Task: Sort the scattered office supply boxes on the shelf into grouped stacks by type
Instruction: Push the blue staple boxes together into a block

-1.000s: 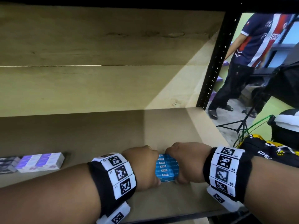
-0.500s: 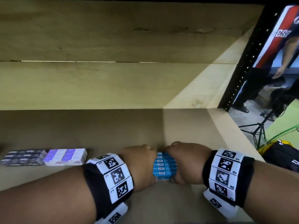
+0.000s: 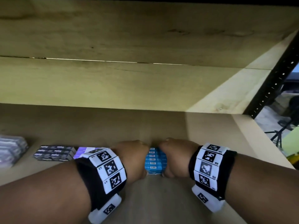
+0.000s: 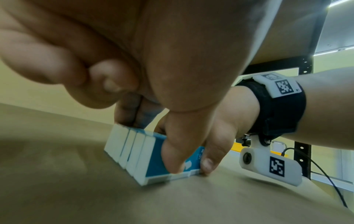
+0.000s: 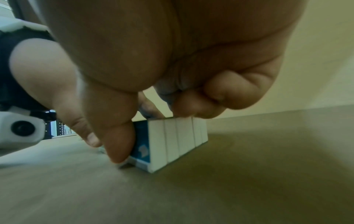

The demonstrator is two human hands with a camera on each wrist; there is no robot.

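Nearest you, both forearms reach in over the front of the shelf (image 3: 161,199), each wrist wrapped in a black band with printed markers, so the hands meet from opposite sides. Your left hand (image 3: 132,159) and right hand (image 3: 176,157) bracket the blue boxes (image 3: 154,160), a short row of slim packs standing on edge, face to face, on the shelf board. Each grip is pinching the row: in the wrist views a thumb presses down the near blue face while curled fingers hook over the top and far end. That two-sided hold makes sense, I judge, because loose packs standing on edge would fan out or topple if pushed from one side only; squeezing the ends keeps them square as one block, low against the board. The row looks tight, with white side edges flush, so the step in hand seems to be squaring up or shifting this group. Further left, apart from the blue row, lie the dark boxes (image 3: 55,153), with purple boxes (image 3: 85,151) just beside them and partly hidden behind your left wrist, and a greyish stack (image 3: 11,149) at the edge, too blurred to identify. Beyond is the bare wooden back panel (image 3: 129,84).
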